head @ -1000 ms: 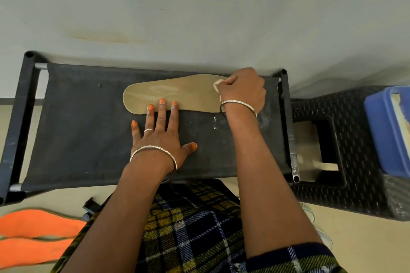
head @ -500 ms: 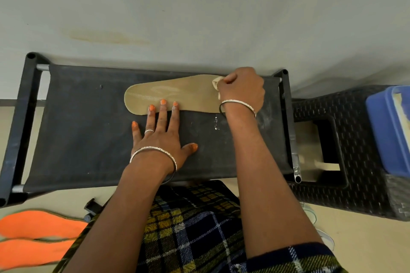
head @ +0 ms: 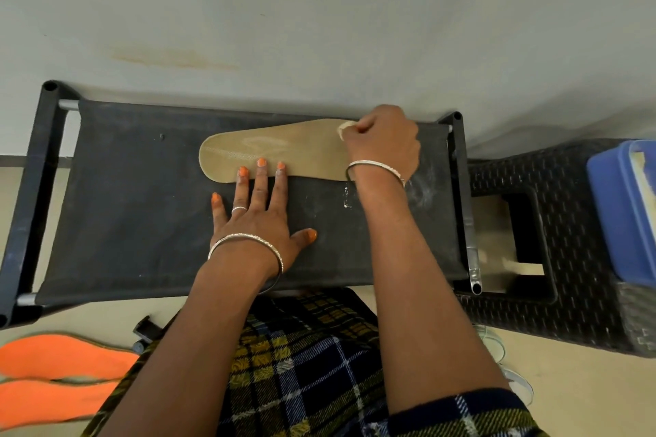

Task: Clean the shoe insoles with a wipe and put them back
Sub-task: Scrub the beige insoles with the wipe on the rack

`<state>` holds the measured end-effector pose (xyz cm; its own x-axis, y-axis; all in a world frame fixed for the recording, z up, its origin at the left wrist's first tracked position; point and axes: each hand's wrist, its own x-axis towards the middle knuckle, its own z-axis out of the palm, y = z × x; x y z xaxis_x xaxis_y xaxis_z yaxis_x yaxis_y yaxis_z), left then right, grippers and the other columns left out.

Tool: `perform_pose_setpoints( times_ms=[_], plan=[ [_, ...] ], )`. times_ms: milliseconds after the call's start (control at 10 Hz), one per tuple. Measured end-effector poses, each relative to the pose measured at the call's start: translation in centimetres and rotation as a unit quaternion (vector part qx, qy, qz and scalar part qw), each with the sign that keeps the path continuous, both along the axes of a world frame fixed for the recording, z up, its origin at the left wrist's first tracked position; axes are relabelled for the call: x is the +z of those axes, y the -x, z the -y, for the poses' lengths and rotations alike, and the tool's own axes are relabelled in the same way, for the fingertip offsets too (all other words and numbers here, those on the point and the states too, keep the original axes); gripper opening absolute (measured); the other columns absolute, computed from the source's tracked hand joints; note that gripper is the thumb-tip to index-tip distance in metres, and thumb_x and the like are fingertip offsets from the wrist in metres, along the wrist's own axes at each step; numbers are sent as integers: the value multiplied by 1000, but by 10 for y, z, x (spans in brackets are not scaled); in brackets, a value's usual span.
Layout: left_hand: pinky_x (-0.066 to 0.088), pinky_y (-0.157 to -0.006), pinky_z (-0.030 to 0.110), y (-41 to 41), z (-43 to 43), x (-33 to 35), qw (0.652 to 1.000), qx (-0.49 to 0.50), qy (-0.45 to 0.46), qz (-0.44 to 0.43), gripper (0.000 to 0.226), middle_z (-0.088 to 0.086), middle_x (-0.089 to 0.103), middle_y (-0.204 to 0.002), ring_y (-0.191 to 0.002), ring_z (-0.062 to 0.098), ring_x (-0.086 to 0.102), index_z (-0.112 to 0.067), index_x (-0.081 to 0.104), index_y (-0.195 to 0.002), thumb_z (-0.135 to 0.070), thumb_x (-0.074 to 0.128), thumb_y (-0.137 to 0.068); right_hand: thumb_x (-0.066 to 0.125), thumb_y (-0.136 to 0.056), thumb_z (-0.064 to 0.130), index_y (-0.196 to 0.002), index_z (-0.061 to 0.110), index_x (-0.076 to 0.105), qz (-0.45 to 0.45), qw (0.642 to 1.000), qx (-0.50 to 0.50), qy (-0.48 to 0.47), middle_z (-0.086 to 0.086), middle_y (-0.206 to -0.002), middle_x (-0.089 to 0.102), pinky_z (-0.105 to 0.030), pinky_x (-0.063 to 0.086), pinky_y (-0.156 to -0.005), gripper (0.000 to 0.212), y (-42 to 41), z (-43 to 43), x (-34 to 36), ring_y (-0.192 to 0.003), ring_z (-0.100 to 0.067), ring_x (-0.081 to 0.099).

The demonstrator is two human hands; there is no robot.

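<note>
Insole lies on the far side of the worktop, left hand flat with fingertips on its near edge, right hand curled round a wipe at its right end

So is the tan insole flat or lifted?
Flat: the long tan insole lies on the black fabric rack, left hand pressing its edge; right hand, gripping a pale wipe, hides one end.
</note>
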<state>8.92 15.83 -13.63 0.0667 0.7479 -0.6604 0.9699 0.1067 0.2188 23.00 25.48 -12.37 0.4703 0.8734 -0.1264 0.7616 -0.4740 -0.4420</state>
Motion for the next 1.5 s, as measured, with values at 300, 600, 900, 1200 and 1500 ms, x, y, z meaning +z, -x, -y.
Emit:
perform_pose_setpoints(
  times_ms=[300, 600, 900, 1200, 1500],
  plan=[
    [-7, -118, 56, 0, 0, -1, 1000, 1, -2, -1, 99, 0, -40, -155, -146, 27, -30, -29, -34, -148, -68, 38, -93, 72, -83, 25, -83, 23, 73, -55, 986, 159, -3, 3, -85, 73, -30, 54, -69, 3, 34, 4, -8, -82, -20, 68],
    [-6, -119, 56, 1, -1, 0, 1000, 0, 1, 5, 99, 0, -38, -156, -147, 26, -29, -29, -33, -148, -68, 39, -93, 67, -86, 27, -85, 22, 69, 13, 999, 23, -36, 2, -94, 70, -27, 39, -63, 5, 8, 4, -1, -89, -27, 66],
    [-7, -118, 56, 1, 0, 0, 1000, -5, 3, 5, 97, -1, -39, -156, -146, 26, -29, -29, -34, -148, -67, 37, -94, 72, -81, 31, -77, 22, 71, -51, 989, 136, -26, 6, -77, 71, -27, 49, -60, 9, 28, 2, -9, -71, -16, 65],
    [-7, -118, 56, 1, 0, 1, 1000, -4, 0, 5, 98, 0, -39, -156, -146, 26, -29, -29, -33, -148, -67, 38, -94, 62, -89, 22, -88, 17, 68, 16, 997, 56, -47, 0, -90, 70, -28, 40, -63, 7, 20, 3, -8, -85, -24, 64],
    [-7, -118, 56, 1, -1, 2, 1000, -3, 3, 6, 97, 0, -38, -156, -147, 26, -29, -29, -33, -149, -67, 38, -94, 63, -83, 29, -87, 19, 69, 18, 998, 61, -22, -1, -89, 71, -27, 41, -61, 12, 17, 2, -8, -84, -28, 65]
  ],
)
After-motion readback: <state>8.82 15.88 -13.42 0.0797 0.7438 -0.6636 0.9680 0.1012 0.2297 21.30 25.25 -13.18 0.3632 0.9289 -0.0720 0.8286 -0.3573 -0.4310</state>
